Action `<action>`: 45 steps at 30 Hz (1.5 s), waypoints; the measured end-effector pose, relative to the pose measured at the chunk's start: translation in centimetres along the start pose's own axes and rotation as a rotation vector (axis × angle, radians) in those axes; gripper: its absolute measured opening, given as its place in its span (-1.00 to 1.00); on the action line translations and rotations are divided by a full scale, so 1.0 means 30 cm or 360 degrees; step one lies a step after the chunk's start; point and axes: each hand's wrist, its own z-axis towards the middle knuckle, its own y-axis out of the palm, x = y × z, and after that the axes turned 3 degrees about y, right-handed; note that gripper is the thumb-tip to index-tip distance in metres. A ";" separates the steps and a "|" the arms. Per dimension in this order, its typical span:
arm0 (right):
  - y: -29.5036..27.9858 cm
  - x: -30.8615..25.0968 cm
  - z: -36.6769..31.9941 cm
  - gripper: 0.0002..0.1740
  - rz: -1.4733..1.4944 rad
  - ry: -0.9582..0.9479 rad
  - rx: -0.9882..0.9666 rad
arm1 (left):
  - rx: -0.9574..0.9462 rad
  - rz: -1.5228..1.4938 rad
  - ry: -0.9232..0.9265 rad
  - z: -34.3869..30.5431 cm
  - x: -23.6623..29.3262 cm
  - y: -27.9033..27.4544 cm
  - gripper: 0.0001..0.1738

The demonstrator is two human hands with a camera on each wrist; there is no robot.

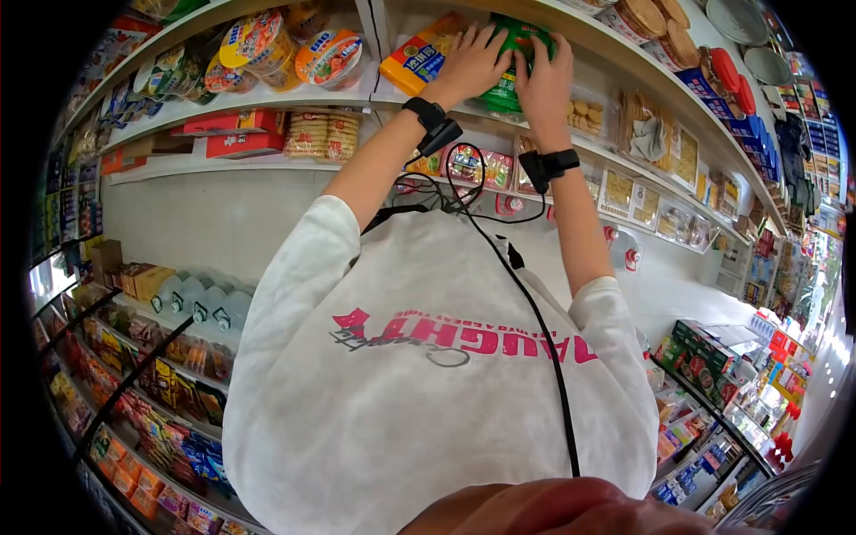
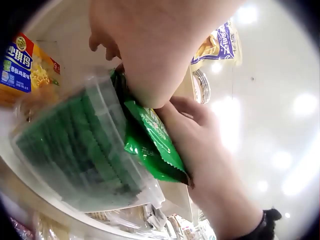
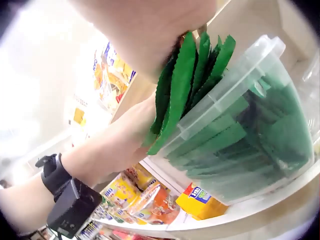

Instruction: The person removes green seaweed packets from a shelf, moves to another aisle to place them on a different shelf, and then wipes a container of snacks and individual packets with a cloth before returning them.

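Both hands are on green packets [image 1: 506, 89] on an upper shelf. In the wrist views these packets stand in a row inside a clear plastic tub [image 2: 104, 107], some rising above its rim. My left hand [image 1: 470, 64] reaches across their tops from the left, fingers spread. From the other side, my right hand [image 1: 545, 78] lays its extended fingers over them. One glossy packet [image 2: 159, 134] sticks out at the tub's edge against the right palm. Jagged packet ends [image 3: 181, 87] lean out beside the left hand; the right fingertips are hidden in the right wrist view.
A yellow and blue snack bag [image 1: 415, 62] lies left of the hands. Instant noodle bowls [image 1: 259, 45] fill the shelf farther left. Packs of biscuits [image 1: 584, 116] are to the right. A black cable [image 1: 535, 330] runs down the shirt from the wrist cameras.
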 end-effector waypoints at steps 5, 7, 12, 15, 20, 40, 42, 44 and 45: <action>0.032 0.033 0.030 -0.62 -0.0009 -0.0243 -0.0095 | 0.0031 -0.0007 -0.0038 -0.009 -0.005 0.000 -0.41; 0.036 0.036 0.035 -0.58 0.0004 -0.0238 -0.0124 | 0.0071 0.0015 -0.0051 -0.007 -0.003 -0.003 -0.43; 0.090 0.069 0.011 -0.50 -0.0014 -0.0094 -0.0253 | 0.0071 0.0006 -0.0026 0.011 -0.013 -0.027 -0.46; 0.120 0.094 0.014 -0.49 0.0092 0.0032 -0.0365 | 0.0120 -0.0028 -0.0033 0.017 -0.030 -0.006 -0.49; 0.131 0.084 0.057 -0.52 0.0167 0.0211 -0.0577 | 0.0016 -0.0032 -0.0051 0.027 -0.056 -0.008 -0.51; 0.199 0.172 0.032 -0.45 0.0419 0.0385 -0.0760 | -0.0624 -0.0380 -0.0385 0.093 -0.046 -0.068 -0.51; 0.141 0.147 0.051 -0.29 0.0716 0.0604 -0.0822 | -0.0463 -0.0534 -0.0365 0.084 -0.043 -0.066 -0.54; 0.086 0.133 0.070 -0.20 0.1172 0.0615 -0.0723 | -0.0393 -0.0601 -0.0329 0.096 -0.040 -0.075 -0.56; 0.066 0.138 0.047 -0.17 0.0803 0.0429 -0.0589 | -0.0330 -0.0588 -0.0258 0.090 -0.032 -0.085 -0.55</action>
